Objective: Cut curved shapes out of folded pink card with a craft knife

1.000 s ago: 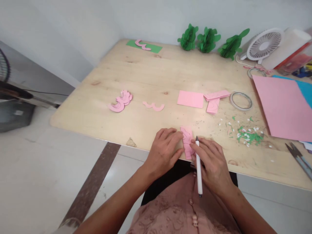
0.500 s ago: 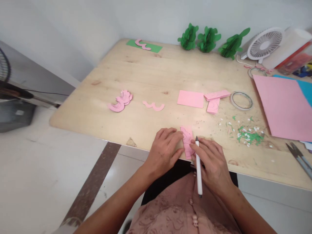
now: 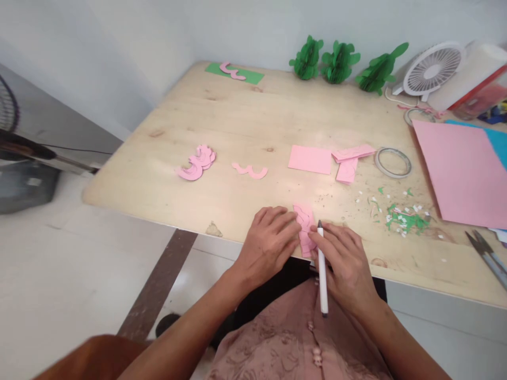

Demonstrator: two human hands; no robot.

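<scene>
My left hand [image 3: 271, 237] lies palm down at the table's near edge, fingers loosely extended, tips against one side of a pink paper strip [image 3: 304, 224] between my hands. My right hand [image 3: 344, 261] grips a white pen [image 3: 322, 279] between its fingers, dark tip pointing away from me, its fingertips at the strip's other side. The table [image 3: 178, 121] is pale, knotted wood against a white wall [image 3: 253, 31]; left of my left hand, beyond the table, shiny floor [image 3: 59, 274] shows. Curved lines mark the strip. Ahead of my left hand lies a thin, wavy pink cutout [image 3: 256, 174]; right of my right hand, loose green and white scraps [image 3: 414, 221]; far ahead, three pleated green paper shapes [image 3: 307, 59] stand.
</scene>
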